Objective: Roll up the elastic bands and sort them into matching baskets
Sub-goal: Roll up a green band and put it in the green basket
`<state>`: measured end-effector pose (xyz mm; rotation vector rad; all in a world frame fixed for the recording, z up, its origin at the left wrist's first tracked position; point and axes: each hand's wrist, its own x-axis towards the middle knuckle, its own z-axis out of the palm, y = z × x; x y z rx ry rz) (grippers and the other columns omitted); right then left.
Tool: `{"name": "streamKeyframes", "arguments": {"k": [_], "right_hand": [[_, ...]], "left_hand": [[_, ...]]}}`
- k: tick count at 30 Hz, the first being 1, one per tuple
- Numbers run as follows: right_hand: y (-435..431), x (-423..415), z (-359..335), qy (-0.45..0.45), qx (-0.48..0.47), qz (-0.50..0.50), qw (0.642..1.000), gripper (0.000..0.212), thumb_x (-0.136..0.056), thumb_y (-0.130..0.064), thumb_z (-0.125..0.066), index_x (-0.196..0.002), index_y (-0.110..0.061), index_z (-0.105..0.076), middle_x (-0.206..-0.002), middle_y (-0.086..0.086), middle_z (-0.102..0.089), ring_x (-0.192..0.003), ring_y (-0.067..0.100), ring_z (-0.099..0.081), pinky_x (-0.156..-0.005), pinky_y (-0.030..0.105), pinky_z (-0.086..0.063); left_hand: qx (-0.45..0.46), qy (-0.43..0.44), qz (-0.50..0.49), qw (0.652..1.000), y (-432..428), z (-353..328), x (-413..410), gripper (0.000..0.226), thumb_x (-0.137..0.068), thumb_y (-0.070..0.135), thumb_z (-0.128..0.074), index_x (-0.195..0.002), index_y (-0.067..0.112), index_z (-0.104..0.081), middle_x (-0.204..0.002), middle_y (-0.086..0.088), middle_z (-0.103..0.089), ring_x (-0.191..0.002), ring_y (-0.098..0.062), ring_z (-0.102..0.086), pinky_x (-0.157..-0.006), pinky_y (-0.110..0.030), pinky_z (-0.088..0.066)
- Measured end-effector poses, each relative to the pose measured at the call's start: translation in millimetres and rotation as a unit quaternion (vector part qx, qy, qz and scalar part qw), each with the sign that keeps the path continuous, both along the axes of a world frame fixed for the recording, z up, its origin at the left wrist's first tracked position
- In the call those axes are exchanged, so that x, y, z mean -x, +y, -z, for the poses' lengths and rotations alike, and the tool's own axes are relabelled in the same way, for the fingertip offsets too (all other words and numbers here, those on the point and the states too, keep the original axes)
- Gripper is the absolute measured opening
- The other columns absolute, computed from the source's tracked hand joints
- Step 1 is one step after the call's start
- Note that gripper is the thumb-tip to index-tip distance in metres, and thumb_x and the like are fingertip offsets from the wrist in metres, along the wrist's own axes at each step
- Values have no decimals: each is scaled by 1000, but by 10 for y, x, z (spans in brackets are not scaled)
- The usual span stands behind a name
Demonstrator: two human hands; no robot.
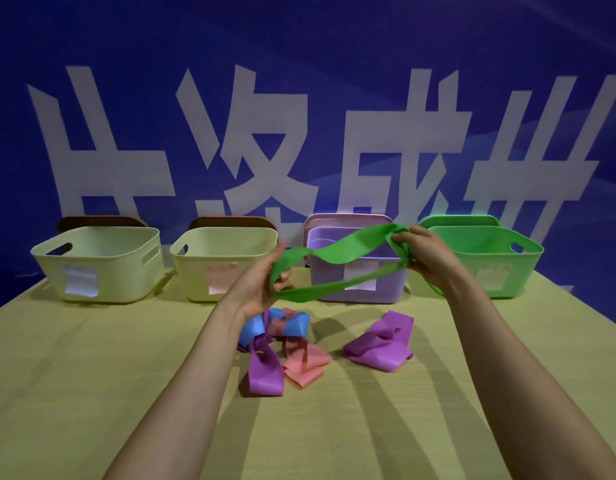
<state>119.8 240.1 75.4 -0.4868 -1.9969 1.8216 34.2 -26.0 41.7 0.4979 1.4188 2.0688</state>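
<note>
Green elastic band stretched mid-frame, above the table — left hand hooked through one loop end, right hand pinching the bunched other end, before the purple basket.

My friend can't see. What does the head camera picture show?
Two hands lift a green band: left hand holding its loop, right hand gripping the bunched end. Purple, pink and blue bands lie on the table before four baskets.

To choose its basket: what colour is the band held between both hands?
The band is green; the head view shows it.
</note>
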Motion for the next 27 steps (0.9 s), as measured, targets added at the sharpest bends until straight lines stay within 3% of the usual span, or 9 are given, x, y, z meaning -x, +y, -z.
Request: {"name": "streamKeyframes", "arguments": {"k": [2,5,8,12,17,20,23,25,27], "right_hand": [[-8,25,21,24,-14,22,999,14,-94,-7,-52,-92,-18,-60,-80,5,-58,-65,12,-51,-54,23,-44],[33,81,70,30,-69,85,994,28,-92,0,-43,-84,-23,-55,-85,14,-59,-69,22,-56,-60,33,-46],[49,100,132,-19,-105,102,989,28,-93,3,-33,-98,-17,-52,-96,18,-59,-78,31,-62,-69,47,-56],[-20,96,143,-42,-124,89,987,27,-95,3,-28,-107,-12,-47,-103,18,-58,-76,30,-64,-53,38,-55],[-97,144,219,-107,-221,53,968,29,-95,-2,-30,-118,-7,-48,-113,23,-57,-91,43,-64,-77,52,-56],[-141,67,213,-162,-238,-50,957,34,-95,2,-42,-128,-4,-47,-119,23,-56,-100,39,-63,-85,46,-54],[-173,-50,141,-228,-340,-194,891,57,-84,-2,-66,-136,-12,-45,-131,11,-53,-116,25,-54,-102,39,-44],[-262,-99,24,-147,-312,-217,913,51,-85,-3,-65,-133,-11,-49,-131,8,-55,-119,22,-53,-105,38,-43],[-408,-145,-147,-11,-198,-194,961,31,-94,-11,-56,-125,-11,-57,-123,9,-62,-112,21,-59,-99,37,-49]], "left_hand": [[15,53,-40,998,76,-39,-63,18,-95,26,-53,-90,13,-64,-71,0,-56,-38,-5,-42,-47,-16,-43],[-41,77,-65,994,110,-67,-90,17,-95,10,-51,-93,12,-67,-81,3,-73,-66,-5,-66,-63,-17,-52],[-63,126,-87,986,101,-111,-104,17,-92,-1,-50,-92,7,-65,-78,3,-73,-73,-5,-67,-68,-17,-50],[-43,130,-73,988,153,-160,-163,21,-90,-7,-50,-95,10,-61,-79,2,-71,-66,-7,-66,-57,-20,-52],[-82,104,-71,989,222,-270,-230,22,-93,5,-53,-79,17,-65,-67,4,-64,-47,-6,-52,-42,-19,-41],[-120,61,-68,989,249,-360,-234,19,-92,10,-55,-78,18,-65,-75,2,-68,-60,-9,-62,-54,-21,-49],[-84,93,-68,990,301,-407,-248,10,-91,12,-58,-83,17,-64,-74,5,-69,-71,-7,-64,-64,-20,-50],[-61,116,-73,989,338,-432,-252,8,-90,13,-59,-85,16,-66,-75,6,-70,-70,-5,-64,-62,-18,-51],[-37,140,-79,986,379,-451,-259,6,-90,13,-60,-89,14,-66,-82,2,-69,-71,-6,-65,-62,-18,-52]]}}
